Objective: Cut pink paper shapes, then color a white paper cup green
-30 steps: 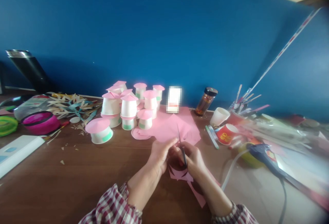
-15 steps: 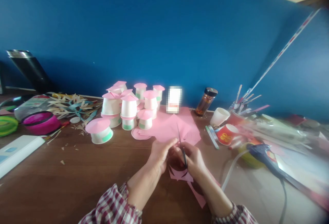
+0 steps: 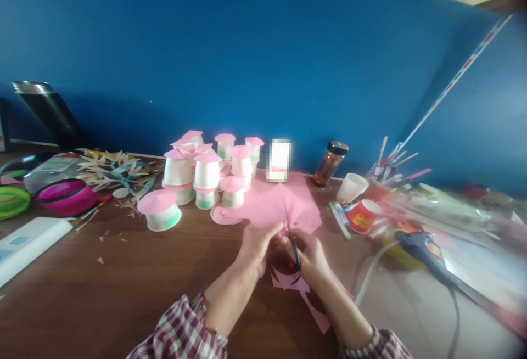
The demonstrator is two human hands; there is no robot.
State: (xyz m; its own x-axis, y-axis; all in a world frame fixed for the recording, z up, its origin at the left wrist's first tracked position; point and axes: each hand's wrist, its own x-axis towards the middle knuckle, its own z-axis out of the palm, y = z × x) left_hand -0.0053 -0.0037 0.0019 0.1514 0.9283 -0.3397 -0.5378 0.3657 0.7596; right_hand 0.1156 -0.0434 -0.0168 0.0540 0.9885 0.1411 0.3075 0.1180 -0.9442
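Note:
My right hand [image 3: 310,254] is closed around the black-handled scissors [image 3: 295,254]. Their narrow blades point up and away from me, over pink paper. Close beside it, my left hand [image 3: 255,246] is closed, thumb and fingertips pinching pink paper at the blades; my fingers hide most of that piece. Pink paper sheets [image 3: 267,194] lie flat just beyond both hands. Under my wrists are cut pink paper scraps [image 3: 290,280] with pointed edges. To the left stand several white paper cups [image 3: 207,175] with pink paper tops, some stacked.
On the right are a glue gun [image 3: 428,254] with its cord, a red paper cup [image 3: 364,216], a white cup [image 3: 352,188] and a dark-lidded jar [image 3: 327,167]. At left lie paper strips [image 3: 119,169], a magenta round case [image 3: 68,197] and a white box [image 3: 31,243].
The hands and scissors stay almost in place. Only a very slight shift of the whole view shows.

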